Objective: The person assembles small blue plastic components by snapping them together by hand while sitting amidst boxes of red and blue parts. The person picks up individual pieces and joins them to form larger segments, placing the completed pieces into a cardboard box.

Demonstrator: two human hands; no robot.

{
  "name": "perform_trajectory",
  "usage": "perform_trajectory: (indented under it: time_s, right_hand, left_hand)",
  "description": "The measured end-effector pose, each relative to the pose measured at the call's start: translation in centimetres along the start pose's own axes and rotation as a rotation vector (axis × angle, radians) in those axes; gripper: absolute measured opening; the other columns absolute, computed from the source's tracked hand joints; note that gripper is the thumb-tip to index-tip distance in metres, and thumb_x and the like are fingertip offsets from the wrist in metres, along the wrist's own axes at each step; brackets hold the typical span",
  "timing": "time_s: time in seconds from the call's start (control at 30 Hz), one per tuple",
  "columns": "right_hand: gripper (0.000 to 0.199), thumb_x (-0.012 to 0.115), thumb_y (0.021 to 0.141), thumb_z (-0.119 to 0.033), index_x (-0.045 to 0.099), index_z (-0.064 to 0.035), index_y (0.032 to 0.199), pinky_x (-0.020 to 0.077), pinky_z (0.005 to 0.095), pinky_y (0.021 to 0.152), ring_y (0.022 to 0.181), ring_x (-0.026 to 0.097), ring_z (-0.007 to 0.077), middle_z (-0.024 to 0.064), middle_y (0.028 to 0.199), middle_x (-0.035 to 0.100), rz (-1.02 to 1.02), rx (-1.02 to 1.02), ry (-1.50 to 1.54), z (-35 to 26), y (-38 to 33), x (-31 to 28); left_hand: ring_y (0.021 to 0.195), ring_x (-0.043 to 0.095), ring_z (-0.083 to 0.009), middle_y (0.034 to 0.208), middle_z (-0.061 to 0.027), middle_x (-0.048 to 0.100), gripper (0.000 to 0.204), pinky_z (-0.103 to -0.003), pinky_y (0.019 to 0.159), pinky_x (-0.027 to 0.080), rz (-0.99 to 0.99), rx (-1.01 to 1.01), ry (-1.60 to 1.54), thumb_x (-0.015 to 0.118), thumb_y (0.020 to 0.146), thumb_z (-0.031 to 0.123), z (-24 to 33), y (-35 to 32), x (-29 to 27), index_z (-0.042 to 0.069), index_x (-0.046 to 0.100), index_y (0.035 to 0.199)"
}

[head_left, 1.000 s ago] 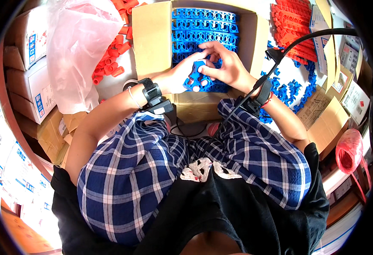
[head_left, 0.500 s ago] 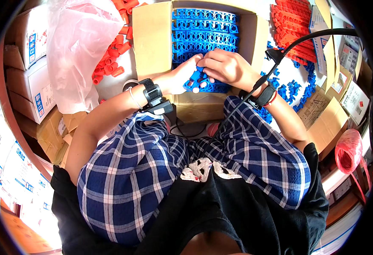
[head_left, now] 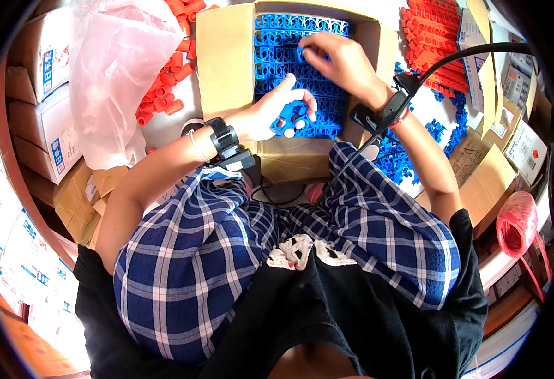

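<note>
Rows of blue plastic clips [head_left: 289, 53] fill an open cardboard box [head_left: 225, 69] in front of me. Over the box's near part, my left hand [head_left: 274, 112] is cupped around several loose blue clips [head_left: 291, 117], its thumb raised. My right hand [head_left: 340, 60] is farther in, above the far rows. Between its thumb and fingertips it pinches one blue clip [head_left: 301, 54], partly hidden by the fingers.
Orange-red pipe pieces [head_left: 164, 95] lie to the left beside a translucent plastic bag [head_left: 116, 82]. On the right are loose blue clips [head_left: 438, 131] and stacked orange-red strips [head_left: 432, 38]. A black cable [head_left: 466, 49] crosses my right wrist. Cartons [head_left: 49, 132] stand left.
My right hand has left my left hand and moved up and away over the far rows with a blue clip. My left hand stays nearly in place with its clips.
</note>
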State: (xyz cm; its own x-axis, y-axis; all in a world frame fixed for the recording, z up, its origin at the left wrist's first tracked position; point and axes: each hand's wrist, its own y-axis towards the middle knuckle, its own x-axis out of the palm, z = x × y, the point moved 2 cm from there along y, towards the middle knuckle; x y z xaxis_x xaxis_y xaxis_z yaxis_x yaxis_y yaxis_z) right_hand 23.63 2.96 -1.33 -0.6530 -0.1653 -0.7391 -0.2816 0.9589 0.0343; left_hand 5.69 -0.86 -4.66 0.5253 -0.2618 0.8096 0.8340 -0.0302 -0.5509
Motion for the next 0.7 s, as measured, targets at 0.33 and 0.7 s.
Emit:
perform_trajectory:
  time_s: [0.33,0.7]
  right_hand:
    - [0.020,0.062,0.085,-0.025,0.067,-0.0097,0.097,0.0517,0.0378,0.062,0.070,0.065,0.0264,0.0086,0.078,0.066,0.032,0.212,-0.097,1.8,3.7,2.7]
    - [0.017,0.062,0.085,-0.025,0.068,-0.0106,0.093,0.0514,0.0401,0.059,0.068,0.065,0.0292,0.0097,0.076,0.066,-0.026,0.209,-0.273,2.1,3.6,3.8]
  left_hand:
    - [0.069,0.047,-0.0086,0.086,-0.0001,0.055,0.061,-0.020,0.049,0.035,0.015,-0.025,0.039,0.024,0.095,0.065,-0.1,0.1,0.0,0.013,0.055,0.095]
    - [0.068,0.048,-0.0086,0.085,-0.0003,0.055,0.060,-0.021,0.049,0.035,0.018,-0.034,0.056,0.024,0.096,0.063,-0.1,0.3,0.0,0.012,0.055,0.096]
